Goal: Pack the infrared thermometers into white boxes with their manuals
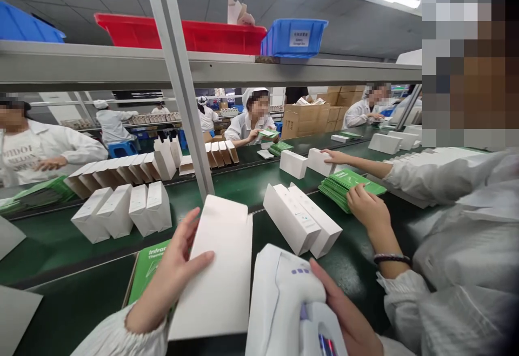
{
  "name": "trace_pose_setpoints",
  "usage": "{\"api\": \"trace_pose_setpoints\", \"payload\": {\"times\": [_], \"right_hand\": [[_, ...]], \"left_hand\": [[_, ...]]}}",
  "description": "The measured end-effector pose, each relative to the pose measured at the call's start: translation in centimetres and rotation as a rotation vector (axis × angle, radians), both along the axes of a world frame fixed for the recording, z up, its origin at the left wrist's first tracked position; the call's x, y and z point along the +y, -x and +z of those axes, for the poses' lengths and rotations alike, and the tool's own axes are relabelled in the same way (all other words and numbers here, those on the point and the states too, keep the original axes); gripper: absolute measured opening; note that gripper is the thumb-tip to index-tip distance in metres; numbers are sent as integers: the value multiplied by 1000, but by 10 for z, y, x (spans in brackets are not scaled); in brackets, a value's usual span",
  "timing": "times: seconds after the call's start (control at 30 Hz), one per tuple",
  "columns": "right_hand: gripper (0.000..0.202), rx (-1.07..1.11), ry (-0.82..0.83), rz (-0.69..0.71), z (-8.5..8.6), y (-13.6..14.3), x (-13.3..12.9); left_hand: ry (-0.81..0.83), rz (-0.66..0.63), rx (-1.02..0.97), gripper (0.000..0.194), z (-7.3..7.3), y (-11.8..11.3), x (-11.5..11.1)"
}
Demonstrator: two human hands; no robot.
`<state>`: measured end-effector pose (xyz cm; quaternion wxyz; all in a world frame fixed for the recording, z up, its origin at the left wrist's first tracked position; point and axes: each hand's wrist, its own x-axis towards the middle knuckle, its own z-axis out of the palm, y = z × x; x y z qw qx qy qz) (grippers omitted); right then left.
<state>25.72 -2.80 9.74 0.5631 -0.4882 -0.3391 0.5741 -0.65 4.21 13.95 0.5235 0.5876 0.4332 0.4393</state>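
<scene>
My left hand is closed around a tall plain white box, thumb across its near face and fingers behind its left edge. In my right hand is a white infrared thermometer with small purple marks; coloured batteries show low on its right side. My fingers wrap its right edge, and its lower part is cut off by the frame. The thermometer is just right of the box. Beneath my left wrist, partly hidden, lies a green printed item reading "Infrar... Thermo...". Two white boxes lie on the green belt beyond.
At right, a co-worker's hand rests on stacked green booklets; their other hand touches a white box. Several white boxes stand at left. A metal post rises ahead beneath a shelf with red and blue bins.
</scene>
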Motion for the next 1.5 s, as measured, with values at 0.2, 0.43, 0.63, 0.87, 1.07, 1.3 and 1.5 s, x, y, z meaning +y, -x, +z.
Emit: {"api": "trace_pose_setpoints", "payload": {"times": [0.2, 0.43, 0.63, 0.87, 1.07, 1.3, 1.5], "right_hand": [[34, 705, 134, 147, 9, 44, 28], [25, 611, -3, 97, 5, 58, 103], [19, 466, -13, 109, -4, 62, 118], [14, 389, 25, 156, -5, 70, 123], [16, 362, 51, 168, -13, 81, 124], [15, 332, 39, 121, -30, 78, 110], [14, 294, -51, 74, -34, 76, 104]], "left_hand": [[310, -147, -172, 78, -26, 31, -42], [460, -176, -333, 81, -43, 36, -59], [424, -128, -355, 80, -47, 35, -62], [479, -217, -432, 85, -64, 31, -59], [625, -167, -600, 90, -70, 31, -65], [641, -73, -653, 82, -75, 27, -77], [654, -88, -635, 81, -79, 26, -80]]}}
